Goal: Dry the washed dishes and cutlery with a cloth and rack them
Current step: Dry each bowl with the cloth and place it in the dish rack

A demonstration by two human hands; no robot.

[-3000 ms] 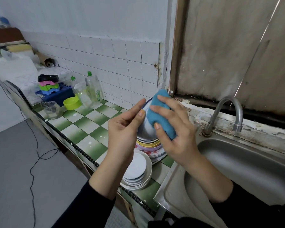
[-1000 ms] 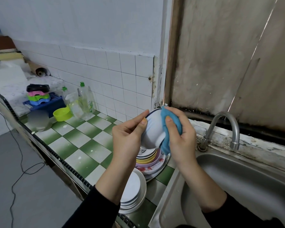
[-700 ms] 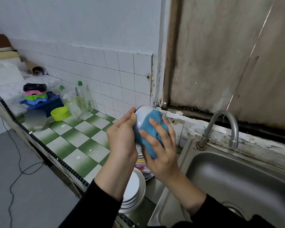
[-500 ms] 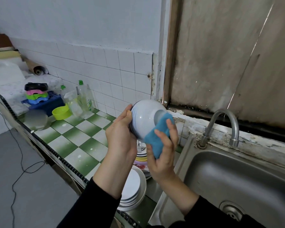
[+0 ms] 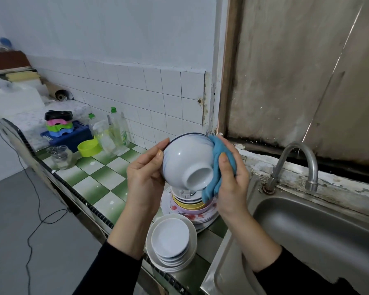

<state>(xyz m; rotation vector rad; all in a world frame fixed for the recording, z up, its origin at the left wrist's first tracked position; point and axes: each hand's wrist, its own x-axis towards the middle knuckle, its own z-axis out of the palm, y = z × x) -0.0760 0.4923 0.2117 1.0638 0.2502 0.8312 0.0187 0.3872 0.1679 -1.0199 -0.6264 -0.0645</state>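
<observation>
The left hand [image 5: 145, 179] grips the white bowl [image 5: 183, 158] by its rim, in the air above the sink-side end of the tiled countertop [image 5: 98, 179], with its foot ring turned towards us. The blue cloth [image 5: 218, 167], at the foot a moment ago, has slid to the bowl's right wall, where the right hand [image 5: 232, 184] holds it pressed. I'd say the outside is nearly wiped and racking comes next, though no rack shows. At the counter's far left stand a glass jar [image 5: 61, 157] and detergent bottles [image 5: 117, 133]. Below the bowl, stacked plates [image 5: 192, 205] and saucers [image 5: 170, 241] crowd the edge beside the sink [image 5: 307, 231].

the bowl [image 5: 183, 158] hides the top of the dish stack [image 5: 190, 206], and the sink [image 5: 317, 241] runs off the right edge.
</observation>
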